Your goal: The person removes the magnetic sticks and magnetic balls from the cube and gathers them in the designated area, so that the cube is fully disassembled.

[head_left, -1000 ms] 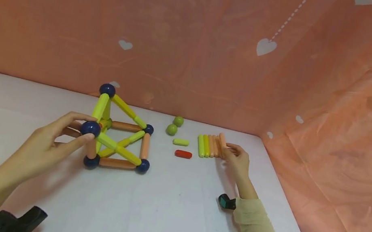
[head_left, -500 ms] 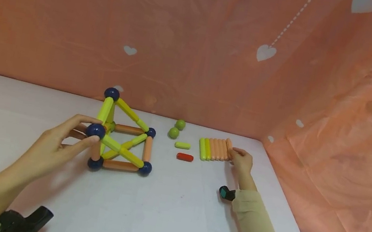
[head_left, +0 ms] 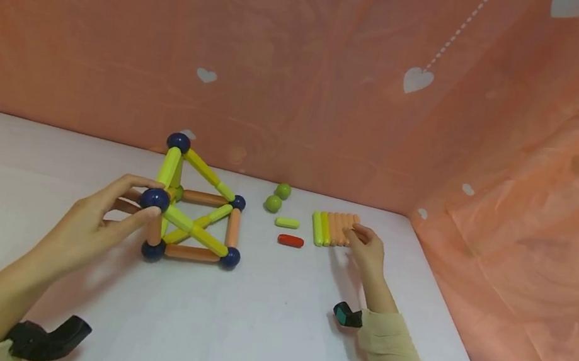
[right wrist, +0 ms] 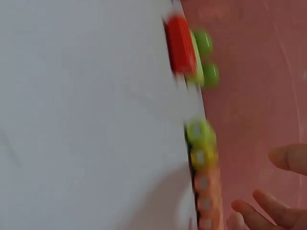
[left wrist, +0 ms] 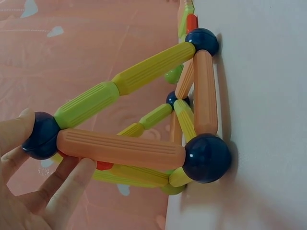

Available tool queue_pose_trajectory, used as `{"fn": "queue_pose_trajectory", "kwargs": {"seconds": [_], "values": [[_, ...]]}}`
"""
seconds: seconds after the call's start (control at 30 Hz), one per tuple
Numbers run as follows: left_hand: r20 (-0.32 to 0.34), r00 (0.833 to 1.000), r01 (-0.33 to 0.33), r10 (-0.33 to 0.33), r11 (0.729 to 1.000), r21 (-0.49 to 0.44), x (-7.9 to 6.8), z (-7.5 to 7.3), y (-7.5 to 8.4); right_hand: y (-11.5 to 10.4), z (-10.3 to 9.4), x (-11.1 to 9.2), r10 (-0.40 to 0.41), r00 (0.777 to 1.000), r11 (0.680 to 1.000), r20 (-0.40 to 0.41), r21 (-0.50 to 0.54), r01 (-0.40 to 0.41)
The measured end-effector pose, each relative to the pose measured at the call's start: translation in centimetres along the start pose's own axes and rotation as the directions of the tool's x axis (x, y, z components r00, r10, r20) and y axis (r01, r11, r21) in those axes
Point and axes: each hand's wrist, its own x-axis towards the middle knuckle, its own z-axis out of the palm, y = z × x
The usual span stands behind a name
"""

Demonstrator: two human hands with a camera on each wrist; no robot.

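Observation:
My left hand point(head_left: 86, 224) pinches a dark blue ball point(head_left: 154, 199) at the raised near corner of a magnetic ball-and-stick frame. In the left wrist view, a green-and-yellow bar point(left wrist: 117, 81) and an orange stick point(left wrist: 120, 148) join that ball point(left wrist: 42, 135); a fingertip touches the stick's underside. Lower blue balls point(head_left: 230, 258) rest on the table. My right hand point(head_left: 368, 254) hovers at the right end of a row of sticks point(head_left: 335, 229), green, yellow and several orange. Its thumb and fingers point(right wrist: 276, 211) stand apart in the right wrist view, with nothing between them.
Two green balls point(head_left: 273, 203) lie at the back of the white table point(head_left: 252, 334). Nearer lie a short green stick point(head_left: 287, 223) and a short red stick point(head_left: 291, 241). A pinkish-orange cloth point(head_left: 308, 69) hangs behind and along the right side.
The orange stick my right hand held tilted now lies flat at the row's right end, and that hand has let go, shifting slightly left. My left hand keeps its pinch on the ball.

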Motion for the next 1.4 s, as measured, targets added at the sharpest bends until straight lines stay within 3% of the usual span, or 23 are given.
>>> {"fn": "queue_pose_trajectory", "kwargs": {"seconds": [0.23, 0.37, 0.53, 0.73, 0.87, 0.93, 1.07, 1.23, 1.4], "values": [[0.002, 1.000, 0.001, -0.001, 1.000, 0.002, -0.1, -0.1, 0.0, -1.8, 3.4, -2.7, -0.107, 0.989, 0.991, 0.102, 0.088, 0.098], [0.002, 1.000, -0.001, 0.001, 1.000, -0.009, -0.1, 0.0, 0.1, -2.8, 5.1, -4.3, -0.150, 0.967, 0.979, 0.207, 0.169, 0.116], [0.018, 1.000, 0.011, -0.011, 1.000, -0.024, 0.0, 0.1, 0.1, -4.0, 7.2, -5.9, -0.246, 0.909, 0.957, 0.335, 0.235, 0.172], [0.011, 1.000, 0.012, -0.011, 1.000, -0.026, 0.1, 0.2, 0.0, -5.1, 9.8, -7.2, -0.265, 0.831, 0.964, 0.489, 0.140, 0.225], [-0.026, 0.999, -0.036, 0.035, 0.999, -0.013, 0.1, 0.4, 0.0, -5.7, 11.2, -7.8, -0.273, 0.778, 0.958, 0.566, 0.088, 0.272], [-0.049, 0.997, -0.055, 0.054, 0.999, -0.003, -0.1, 0.6, 0.2, -5.8, 11.6, -8.0, -0.286, 0.771, 0.950, 0.569, 0.060, 0.308], [-0.071, 0.996, -0.056, 0.057, 0.998, 0.021, -0.6, 0.8, 0.8, -5.7, 11.5, -7.8, -0.268, 0.783, 0.945, 0.561, -0.002, 0.326], [-0.016, 0.998, -0.066, 0.066, 0.998, 0.010, -1.5, 1.3, 2.1, -5.6, 10.9, -6.8, -0.266, 0.788, 0.946, 0.556, -0.008, 0.324], [0.032, 0.986, -0.161, 0.164, 0.984, -0.071, -1.7, 2.8, 3.5, -5.4, 11.2, -5.6, -0.305, 0.787, 0.941, 0.536, 0.046, 0.334]]}}
